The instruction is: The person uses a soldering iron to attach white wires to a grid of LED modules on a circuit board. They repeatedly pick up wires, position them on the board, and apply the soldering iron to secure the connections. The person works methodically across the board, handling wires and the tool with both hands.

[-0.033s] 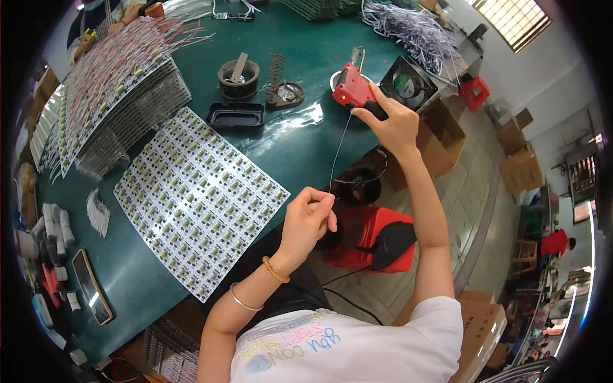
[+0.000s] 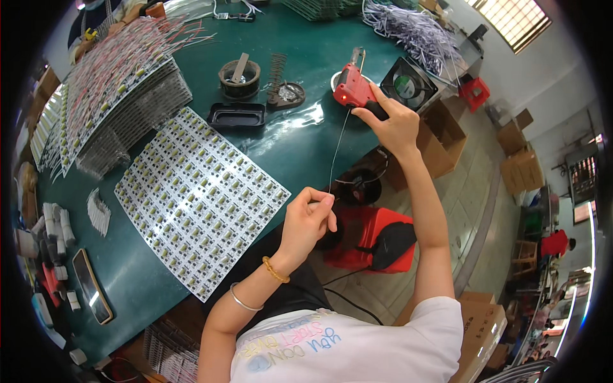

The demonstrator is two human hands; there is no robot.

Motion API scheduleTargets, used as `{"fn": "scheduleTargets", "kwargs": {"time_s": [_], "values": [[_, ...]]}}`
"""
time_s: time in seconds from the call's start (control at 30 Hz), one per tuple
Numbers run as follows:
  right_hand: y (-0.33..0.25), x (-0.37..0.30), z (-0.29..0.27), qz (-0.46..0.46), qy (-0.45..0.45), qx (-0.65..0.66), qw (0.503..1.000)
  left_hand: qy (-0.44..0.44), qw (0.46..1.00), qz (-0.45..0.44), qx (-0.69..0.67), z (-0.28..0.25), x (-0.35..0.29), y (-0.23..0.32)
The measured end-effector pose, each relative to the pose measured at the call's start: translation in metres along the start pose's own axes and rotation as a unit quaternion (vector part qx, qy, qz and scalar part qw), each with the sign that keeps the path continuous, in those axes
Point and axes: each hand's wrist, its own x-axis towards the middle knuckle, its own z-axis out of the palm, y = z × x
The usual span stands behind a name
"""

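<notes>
My right hand (image 2: 394, 123) is wrapped round the black handle of a red soldering gun (image 2: 352, 87), held over the table's right side with a small light lit on its body. From the back of the gun a thin solder wire (image 2: 338, 145) runs down to my left hand (image 2: 313, 216), whose thumb and fingers pinch it. Left of that hand, a large panel of white circuit boards (image 2: 203, 198) with rows of yellowish components lies flat on the green table (image 2: 143, 271). Neither hand touches the panel.
Stacked boards with red and white wires (image 2: 128, 102) fill the far left. Behind the panel stand a round tin (image 2: 239, 88), a black tray (image 2: 236, 115) and a coil iron stand (image 2: 285, 96). A fan (image 2: 408, 84) sits right of the gun; a phone (image 2: 92, 287) lies left.
</notes>
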Motion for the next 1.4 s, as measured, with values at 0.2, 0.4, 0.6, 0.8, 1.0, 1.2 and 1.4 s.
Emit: {"fn": "scheduleTargets", "kwargs": {"time_s": [0.2,0.4,0.6,0.8,1.0,1.2,1.4], "values": [[-0.006,0.001,-0.001,-0.018,0.001,0.008,1.0,-0.003,1.0,0.013,0.002,-0.005,-0.001,0.0],[-0.015,-0.001,-0.005,-0.082,0.029,-0.044,0.995,-0.004,1.0,0.011,0.001,-0.005,-0.001,0.004],[-0.034,-0.008,-0.021,-0.159,0.053,-0.038,0.985,0.005,0.999,0.033,0.0,-0.003,0.005,0.018],[-0.06,-0.022,-0.045,-0.208,0.048,-0.008,0.977,-0.006,0.998,0.064,0.008,-0.001,0.013,0.029],[-0.059,-0.026,-0.049,-0.194,0.065,-0.002,0.979,0.023,0.976,0.189,0.107,-0.002,0.002,0.005],[-0.069,-0.034,-0.046,-0.182,0.059,0.025,0.981,0.019,0.986,0.135,0.097,-0.004,-0.011,0.005],[-0.08,-0.043,-0.049,-0.178,0.042,0.037,0.982,0.037,0.977,0.144,0.15,-0.008,-0.007,0.016]]}}
